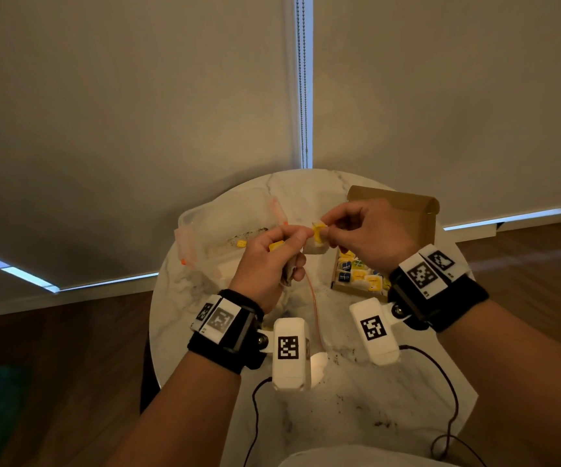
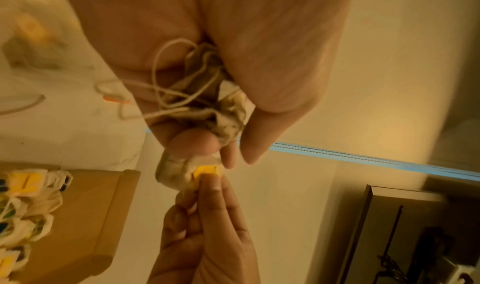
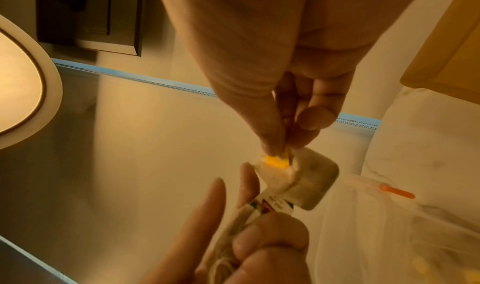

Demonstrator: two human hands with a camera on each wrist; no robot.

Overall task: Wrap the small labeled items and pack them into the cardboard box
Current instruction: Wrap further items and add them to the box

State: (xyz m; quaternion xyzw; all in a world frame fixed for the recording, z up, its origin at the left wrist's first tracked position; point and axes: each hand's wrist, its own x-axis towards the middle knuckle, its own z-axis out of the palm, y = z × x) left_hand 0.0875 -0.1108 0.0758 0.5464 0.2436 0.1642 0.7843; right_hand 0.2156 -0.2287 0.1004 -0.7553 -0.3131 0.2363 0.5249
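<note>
Wrapping step in hand: tea bag held above table centre.
Left hand [image 1: 269, 261] clenches bunched pale tea bags with strings [image 2: 207, 104]; right hand [image 1: 370, 237] pinches small yellow paper tag [image 1: 318, 230]. Next, judged: wind string, place in brown cardboard box [image 1: 410, 210] at 2 o'clock.

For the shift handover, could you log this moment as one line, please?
left hand: grips tea bags | right hand: pinches yellow tag | cardboard box: open, part-filled
</note>
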